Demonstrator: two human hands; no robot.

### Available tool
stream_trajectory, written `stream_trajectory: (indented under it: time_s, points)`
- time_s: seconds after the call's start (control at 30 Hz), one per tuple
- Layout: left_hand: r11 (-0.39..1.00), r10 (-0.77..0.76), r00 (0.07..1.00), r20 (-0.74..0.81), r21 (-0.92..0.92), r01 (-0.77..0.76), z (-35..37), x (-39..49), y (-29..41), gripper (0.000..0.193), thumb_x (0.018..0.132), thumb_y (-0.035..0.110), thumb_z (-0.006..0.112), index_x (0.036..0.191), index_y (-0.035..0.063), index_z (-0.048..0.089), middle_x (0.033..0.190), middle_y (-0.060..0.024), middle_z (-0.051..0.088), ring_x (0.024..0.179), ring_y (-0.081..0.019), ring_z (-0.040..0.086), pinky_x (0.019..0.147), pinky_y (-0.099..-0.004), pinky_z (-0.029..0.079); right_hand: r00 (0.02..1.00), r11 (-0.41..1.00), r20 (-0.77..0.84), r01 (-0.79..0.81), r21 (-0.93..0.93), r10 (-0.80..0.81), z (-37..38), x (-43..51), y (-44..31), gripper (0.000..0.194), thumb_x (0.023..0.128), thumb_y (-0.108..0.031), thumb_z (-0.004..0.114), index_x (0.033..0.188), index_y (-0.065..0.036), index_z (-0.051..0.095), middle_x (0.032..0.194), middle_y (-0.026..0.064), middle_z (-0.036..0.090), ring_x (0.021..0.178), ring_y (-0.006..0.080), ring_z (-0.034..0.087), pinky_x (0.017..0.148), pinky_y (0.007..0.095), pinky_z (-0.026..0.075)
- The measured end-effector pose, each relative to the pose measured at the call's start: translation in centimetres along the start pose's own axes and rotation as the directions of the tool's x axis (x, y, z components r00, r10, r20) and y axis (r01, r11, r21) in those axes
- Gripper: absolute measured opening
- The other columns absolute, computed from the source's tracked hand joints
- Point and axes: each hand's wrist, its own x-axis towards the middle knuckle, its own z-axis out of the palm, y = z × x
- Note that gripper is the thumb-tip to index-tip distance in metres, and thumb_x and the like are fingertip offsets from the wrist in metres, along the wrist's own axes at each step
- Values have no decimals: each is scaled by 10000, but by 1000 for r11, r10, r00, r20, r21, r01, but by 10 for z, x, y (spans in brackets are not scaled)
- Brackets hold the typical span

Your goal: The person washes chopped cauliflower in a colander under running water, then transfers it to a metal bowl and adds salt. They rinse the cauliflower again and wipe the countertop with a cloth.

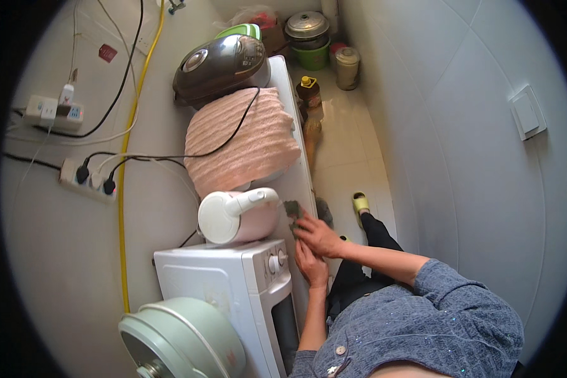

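Note:
My right hand (319,236) is at the front edge of a white counter (287,189), its fingers on a crumpled dark green cloth (293,209). Just below it, my left hand (311,265) points up toward the same cloth. Its fingertips are partly covered by my right hand, so its hold on the cloth is unclear. A pink and white electric kettle (238,216) stands immediately left of the cloth. Nearest my left wrist is a white microwave or small oven (208,274) with knobs on its front.
A pale green pot (189,335) sits on the white appliance. Beyond the kettle are a pink towel (243,137) and a dark rice cooker (222,68). Power strips (87,182) and a yellow hose (123,212) run along the wall. A bottle (309,94) stands on the floor.

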Motion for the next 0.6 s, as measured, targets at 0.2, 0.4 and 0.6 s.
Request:
stream_trajectory:
  time_s: [0.2,0.4,0.6]
  points:
    - [999,-7,999,-47,45,9,35,35,-10,490,803,67,580,1275,-18,479,1305,-200,462,1138,-378,439,982,-417,344,982,962,138,159,-222,-131,1,20,27,392,772,-178,558,1136,-37,580,1269,134,471,1276,347,363,1037,463,332]
    - [999,34,999,-21,26,-34,68,141,32,623,753,94,645,1324,-2,416,1348,-215,409,1184,-386,405,997,-438,310,995,989,-9,101,-105,-102,-29,98,101,317,729,-112,576,1024,-3,618,1234,145,492,1310,347,339,1025,432,358]
    - [998,69,990,124,5,-70,99,234,55,674,678,-38,512,1331,-78,348,1350,-303,347,1255,-460,318,1080,-485,210,996,985,-53,59,-159,-69,-40,156,190,287,753,-143,585,1024,-55,621,1204,60,512,1241,276,404,979,397,376]
